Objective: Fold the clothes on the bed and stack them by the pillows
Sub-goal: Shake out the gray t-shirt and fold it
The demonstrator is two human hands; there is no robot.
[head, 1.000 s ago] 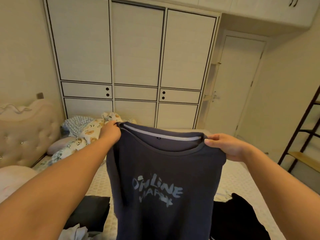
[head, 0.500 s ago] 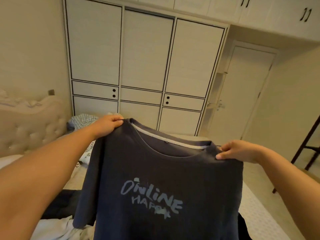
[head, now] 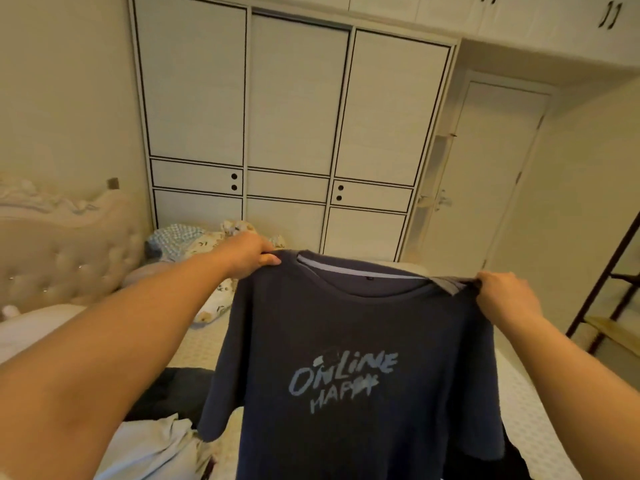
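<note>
Dark blue T-shirt (head: 349, 341), pale "ONLINE" print, hanging unfolded, shoulders pinched by both hands

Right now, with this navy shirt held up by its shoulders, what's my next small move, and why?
Probably lower the navy T-shirt flat onto the bed. Your left hand and right hand grip its shoulders, and it hangs unfolded with the print facing you. Laid flat, it can be folded.

Both arms outstretched, left hand (head: 247, 255) and right hand (head: 504, 292) gripping, raised apart
</note>
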